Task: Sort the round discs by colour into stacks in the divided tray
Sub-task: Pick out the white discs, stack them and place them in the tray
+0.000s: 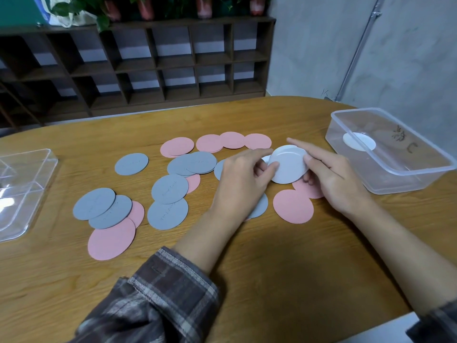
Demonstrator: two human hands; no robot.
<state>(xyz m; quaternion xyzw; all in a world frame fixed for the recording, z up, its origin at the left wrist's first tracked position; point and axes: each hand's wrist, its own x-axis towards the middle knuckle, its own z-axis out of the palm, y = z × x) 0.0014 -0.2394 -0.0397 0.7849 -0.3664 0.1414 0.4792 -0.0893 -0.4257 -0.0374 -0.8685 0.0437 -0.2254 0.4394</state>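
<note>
**White discs held between both hands above the scatter**

A wooden surface (272,256) with a rounded far edge fills the lower view. Behind it stand a dark cubby shelf (153,65) topped with plants and a grey wall (408,45). A clear plastic box (405,179) sits at the right of the surface with one white disc (359,141) lying flat inside. The clear divided tray (37,194) sits at the far left edge, well apart from the hands.

Grey discs (169,214) and pink discs (293,206) lie flat across the middle, many overlapping.

The left hand (241,179) and right hand (333,179) meet over the right part of the scatter. Together they pinch the white discs (288,167) by opposite edges, a thumb on each side. The right forefinger stretches straight past the far rim.

The white discs are tilted, far edge raised and broad face turned towards the viewer. Being round, they show no long axis.
</note>
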